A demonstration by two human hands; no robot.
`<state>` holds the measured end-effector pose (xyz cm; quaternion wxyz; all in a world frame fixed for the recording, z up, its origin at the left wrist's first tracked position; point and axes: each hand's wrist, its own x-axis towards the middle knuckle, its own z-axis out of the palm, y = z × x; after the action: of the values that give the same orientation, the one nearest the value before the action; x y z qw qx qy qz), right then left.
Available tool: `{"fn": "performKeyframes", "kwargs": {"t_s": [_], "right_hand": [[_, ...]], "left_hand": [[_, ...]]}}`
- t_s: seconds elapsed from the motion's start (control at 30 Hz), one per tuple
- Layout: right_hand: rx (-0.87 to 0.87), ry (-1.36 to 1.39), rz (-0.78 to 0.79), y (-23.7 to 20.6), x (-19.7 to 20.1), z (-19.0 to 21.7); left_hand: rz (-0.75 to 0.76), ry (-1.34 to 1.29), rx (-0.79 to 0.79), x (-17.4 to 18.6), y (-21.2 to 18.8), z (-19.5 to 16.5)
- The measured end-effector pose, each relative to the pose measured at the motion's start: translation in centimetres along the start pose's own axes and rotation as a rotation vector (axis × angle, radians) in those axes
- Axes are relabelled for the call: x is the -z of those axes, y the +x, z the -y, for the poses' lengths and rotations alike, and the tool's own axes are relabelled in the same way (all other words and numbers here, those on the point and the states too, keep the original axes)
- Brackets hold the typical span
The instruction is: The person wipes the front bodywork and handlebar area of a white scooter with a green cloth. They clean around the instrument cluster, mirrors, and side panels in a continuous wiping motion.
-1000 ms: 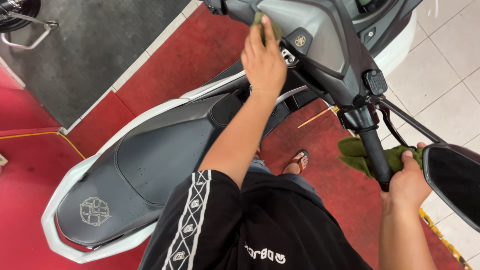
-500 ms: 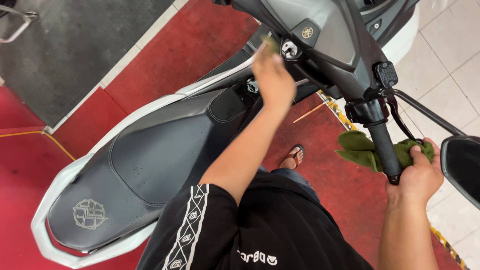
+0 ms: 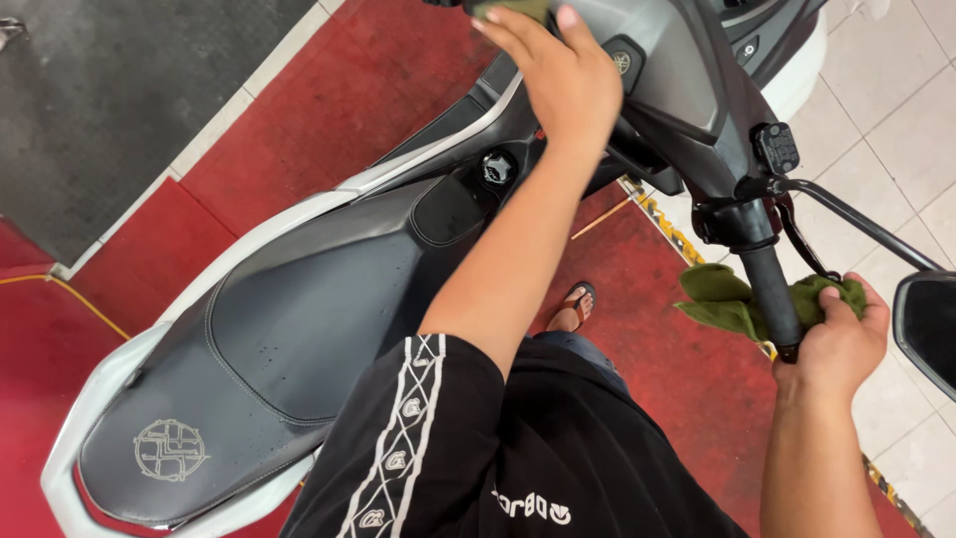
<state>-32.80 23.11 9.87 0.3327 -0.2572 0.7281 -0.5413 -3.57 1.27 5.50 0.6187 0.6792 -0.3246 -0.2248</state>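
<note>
A grey and white scooter stands below me, its dark seat (image 3: 299, 329) at the lower left. My left hand (image 3: 563, 85) reaches forward and presses a small green cloth (image 3: 513, 10) against the grey front panel (image 3: 677, 90) under the handlebars. My right hand (image 3: 836, 334) grips the end of the right handlebar grip (image 3: 777, 294) with a second green cloth (image 3: 722, 299) bunched around it. The top edge of the view cuts off most of the cloth under my left hand.
A round cap (image 3: 496, 167) sits just ahead of the seat. The brake lever (image 3: 856, 224) and a black mirror (image 3: 931, 329) stick out at the right. My sandalled foot (image 3: 576, 304) rests on red floor (image 3: 329, 90); pale tiles (image 3: 896, 100) lie at the right.
My left hand has slid up and forward along the front panel with its cloth. My right hand stays on the handlebar grip with the other cloth.
</note>
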Motion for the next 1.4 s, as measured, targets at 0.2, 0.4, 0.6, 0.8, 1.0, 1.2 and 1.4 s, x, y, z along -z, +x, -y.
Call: {"fn": "performKeyframes", "kwargs": {"t_s": [0.2,0.4,0.6,0.8,1.0,1.2,1.4], "right_hand": [[-0.032,-0.005,-0.040,-0.2,-0.6,0.7],[0.056,-0.154,-0.031,-0.9,-0.4,-1.2],[0.049,-0.103,-0.087,-5.2,-1.9,-4.2],[-0.060,-0.014,-0.114,-7.6,-3.1,-4.0],[-0.107,0.058,-0.117,-6.3,-2.7,-3.2],[-0.200,0.188,-0.153,-6.0,-2.3,-3.7],[-0.178,0.217,-0.169,-4.8,-1.7,-4.3]], "left_hand": [[0.150,0.003,0.041,-0.7,-4.6,-0.6],[0.204,-0.518,0.501,-0.1,-1.8,1.0],[0.193,-0.394,0.313,0.4,2.8,3.5],[0.189,0.139,-0.148,0.6,-7.4,3.6],[0.275,0.300,-0.356,3.1,-5.9,2.9],[0.287,0.450,-0.523,2.5,-4.9,-0.2],[0.321,0.608,-0.533,4.2,-3.9,-0.1]]}}
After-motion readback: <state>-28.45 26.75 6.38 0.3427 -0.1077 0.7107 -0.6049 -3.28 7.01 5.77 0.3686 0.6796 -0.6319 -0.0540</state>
